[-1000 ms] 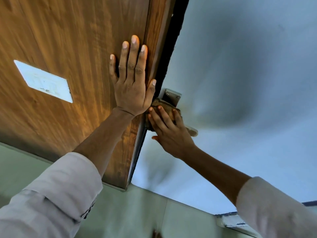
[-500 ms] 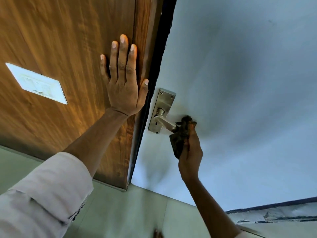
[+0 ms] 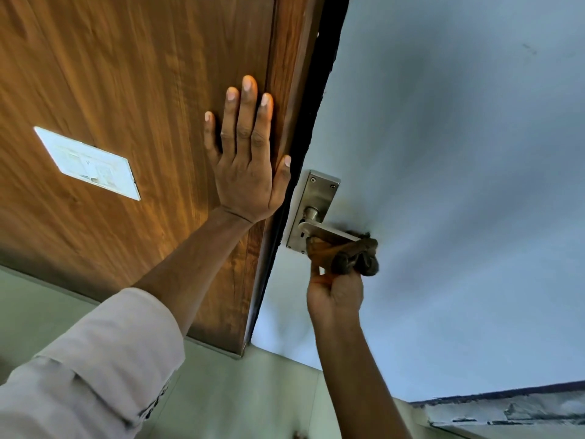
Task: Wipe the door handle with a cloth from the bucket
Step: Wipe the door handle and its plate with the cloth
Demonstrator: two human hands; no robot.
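Observation:
A steel lever door handle on a metal backplate sits on the pale grey-blue door. My right hand grips a bunched dark brown cloth and holds it against the underside and outer end of the lever. My left hand lies flat, fingers spread, on the brown wooden panel left of the door's edge. It holds nothing. The bucket is not in view.
A white switch plate is set in the wooden panel. Pale green floor tiles lie below. The door's chipped bottom edge shows at the lower right. A dark gap runs between panel and door.
My right hand has come off the top of the handle, swung under the lever with the cloth, then moved left along its underside. The left hand stayed flat on the panel.

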